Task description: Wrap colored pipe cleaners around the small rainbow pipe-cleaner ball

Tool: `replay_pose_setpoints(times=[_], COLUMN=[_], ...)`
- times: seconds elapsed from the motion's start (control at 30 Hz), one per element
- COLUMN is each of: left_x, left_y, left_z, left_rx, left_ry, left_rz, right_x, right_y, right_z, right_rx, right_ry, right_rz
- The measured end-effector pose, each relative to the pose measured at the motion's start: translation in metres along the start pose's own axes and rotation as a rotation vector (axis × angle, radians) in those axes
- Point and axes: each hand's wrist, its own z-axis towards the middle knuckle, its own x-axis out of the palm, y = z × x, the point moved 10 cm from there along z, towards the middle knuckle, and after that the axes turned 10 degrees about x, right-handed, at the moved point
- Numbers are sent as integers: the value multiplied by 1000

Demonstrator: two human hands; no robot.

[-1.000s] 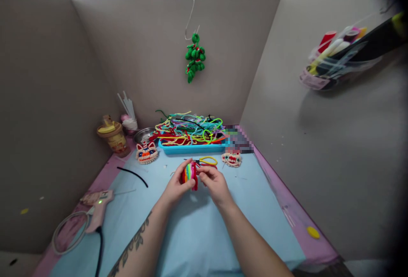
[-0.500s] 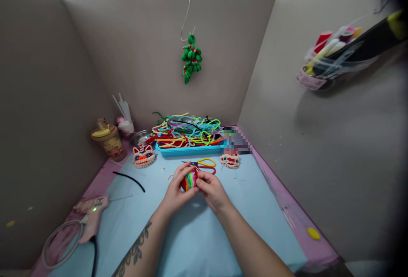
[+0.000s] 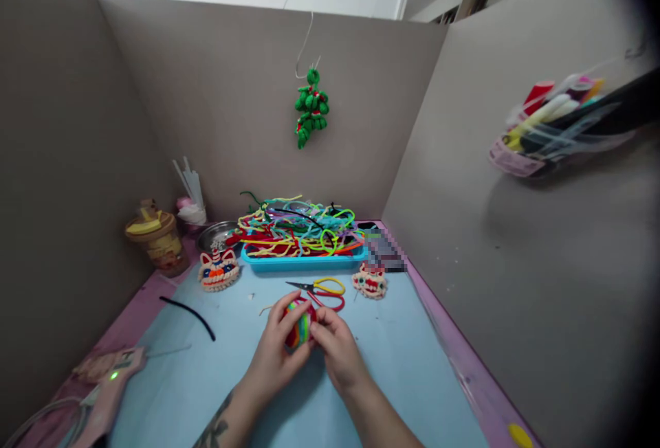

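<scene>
My left grip (image 3: 277, 350) curls around a rounded, rainbow-striped fuzzy bundle (image 3: 302, 329), held above the blue-covered worktop (image 3: 407, 372); my right grip (image 3: 337, 352) pinches its right edge. To my right the worktop stretches to its pink border (image 3: 483, 396) and a grey upright panel (image 3: 505, 283). Just beyond both grips, black-bladed scissors with red and yellow handles (image 3: 311, 288) lie before a heaped light-blue tray (image 3: 304, 265).

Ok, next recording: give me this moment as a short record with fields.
Left hand: holds a rainbow-striped piece
Right hand: at the piece's right edge, grip unclear
Beyond hands: scissors, one yellow and one red handle
Back: blue tray heaped with fuzzy strands
Left side: glue gun, green light lit
Hanging: green ornament
</scene>
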Motion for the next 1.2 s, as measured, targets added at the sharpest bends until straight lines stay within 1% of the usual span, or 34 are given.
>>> replay_pose_setpoints(times=[0.03,0.17,0.23,0.33,0.4,0.43,0.5,0.6,0.67,0.7,0.77,0.83,0.9,0.97,1.03,1.07,1.1,1.13,1.2], left_x=[-1,3,6,15,19,18,14,15,18,21,25,34,43,48,48,47,46,46,44], left_y=[0,3,7,12,19,25,39,62,74,78,82,78,74,75,80,83,83,83,85], left_z=[0,-2,-4,-7,-8,-9,-10,-17,-23,-26,-29,-26,-24,-24,-24,-24,-21,-19,-16], left_rx=[-12,-64,-97,-137,-187,-230,-337,-529,-640,-681,-711,-677,-654,-690,-757,-773,-774,-765,-761], left_ry=[-4,48,74,123,121,94,-5,-122,-181,-200,-236,-202,-161,-196,-307,-362,-385,-404,-442], left_rz=[9,18,5,-75,-162,-210,-311,-509,-608,-647,-727,-830,-942,-1055,-1168,-1222,-1268,-1310,-1385], right_x=[-1,0,-2,-7,-10,-11,-7,12,25,27,25,20,19,21,23,25,29,36,63], right_y=[-2,-7,-13,-20,-16,-11,3,19,23,23,22,18,13,13,23,34,48,63,94], right_z=[0,2,4,6,7,7,5,-1,-4,-4,-2,0,0,0,2,5,11,19,44], right_rx=[4,21,72,133,91,49,-65,-227,-301,-317,-297,-243,-184,-130,-108,-122,-151,-183,-294], right_ry=[-3,5,-4,-24,-16,-2,48,145,158,131,38,-32,-19,35,51,40,20,9,36], right_rz=[0,-7,42,112,78,30,-134,-496,-692,-754,-815,-815,-803,-804,-821,-841,-866,-905,-987])
